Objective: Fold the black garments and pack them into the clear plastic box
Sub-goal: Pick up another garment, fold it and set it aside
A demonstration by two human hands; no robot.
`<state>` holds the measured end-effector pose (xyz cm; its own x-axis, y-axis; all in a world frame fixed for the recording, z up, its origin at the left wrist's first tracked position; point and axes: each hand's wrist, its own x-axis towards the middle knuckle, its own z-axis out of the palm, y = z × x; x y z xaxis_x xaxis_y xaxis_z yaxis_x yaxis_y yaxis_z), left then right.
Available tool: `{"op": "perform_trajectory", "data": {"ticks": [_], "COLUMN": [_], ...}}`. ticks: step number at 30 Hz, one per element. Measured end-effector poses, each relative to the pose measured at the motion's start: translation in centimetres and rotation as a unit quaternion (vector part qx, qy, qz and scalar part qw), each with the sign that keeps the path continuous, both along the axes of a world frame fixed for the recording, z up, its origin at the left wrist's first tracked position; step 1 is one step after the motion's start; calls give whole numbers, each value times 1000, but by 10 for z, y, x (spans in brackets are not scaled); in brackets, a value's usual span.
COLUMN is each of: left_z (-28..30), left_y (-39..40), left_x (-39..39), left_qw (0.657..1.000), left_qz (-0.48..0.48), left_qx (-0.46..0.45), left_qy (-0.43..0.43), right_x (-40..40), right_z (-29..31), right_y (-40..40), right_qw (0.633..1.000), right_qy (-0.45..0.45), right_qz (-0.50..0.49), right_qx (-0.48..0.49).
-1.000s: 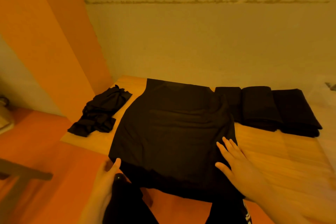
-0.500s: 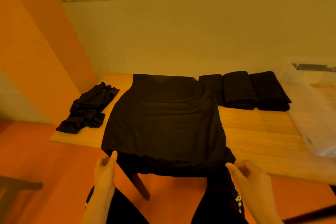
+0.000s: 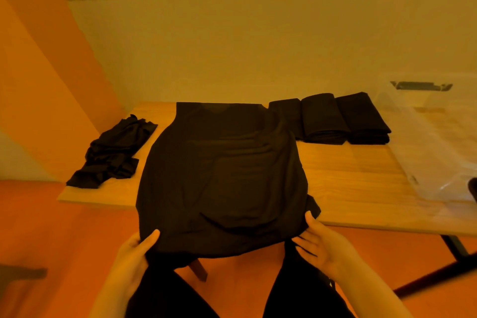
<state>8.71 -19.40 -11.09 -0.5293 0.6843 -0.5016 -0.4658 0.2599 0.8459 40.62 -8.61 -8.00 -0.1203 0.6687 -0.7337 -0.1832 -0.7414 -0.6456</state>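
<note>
The shirt (image 3: 222,170) hem is pinched by both hands (left (image 3: 134,253), right (image 3: 322,242)); folding it toward the collar is called for next.

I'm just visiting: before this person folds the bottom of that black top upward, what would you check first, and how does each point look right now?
1. Left hand grips the hem corner of the spread garment: ok.
2. Right hand grips the other corner: ok.
3. Garment lies flat: not ok, some wrinkles.
4. Folded stack is out of the way: ok.
5. Crumpled pile lies apart: ok.
6. Clear plastic box has room: cannot tell.
</note>
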Motion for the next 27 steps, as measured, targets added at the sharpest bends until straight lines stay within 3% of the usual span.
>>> {"op": "perform_trajectory", "data": {"ticks": [9, 15, 18, 22, 27], "left_z": [6, 18, 25, 33, 28], "left_y": [-26, -25, -23, -14, -14], "left_x": [3, 5, 6, 13, 8], "left_qw": [999, 997, 992, 992, 991], "left_qz": [-8, 60, 102, 102, 109], "left_qx": [4, 39, 71, 76, 66], "left_qy": [-39, -32, -8, 25, 45], "right_x": [-5, 13, 25, 22, 20], "right_z": [13, 28, 26, 20, 17], "right_y": [0, 2, -4, -12, -7], "right_qw": [985, 930, 953, 986, 984], "right_qy": [-143, -281, -203, 10, 41], "right_qz": [-3, 59, 2, -106, -57], "right_qx": [101, 231, 224, 131, 166]}}
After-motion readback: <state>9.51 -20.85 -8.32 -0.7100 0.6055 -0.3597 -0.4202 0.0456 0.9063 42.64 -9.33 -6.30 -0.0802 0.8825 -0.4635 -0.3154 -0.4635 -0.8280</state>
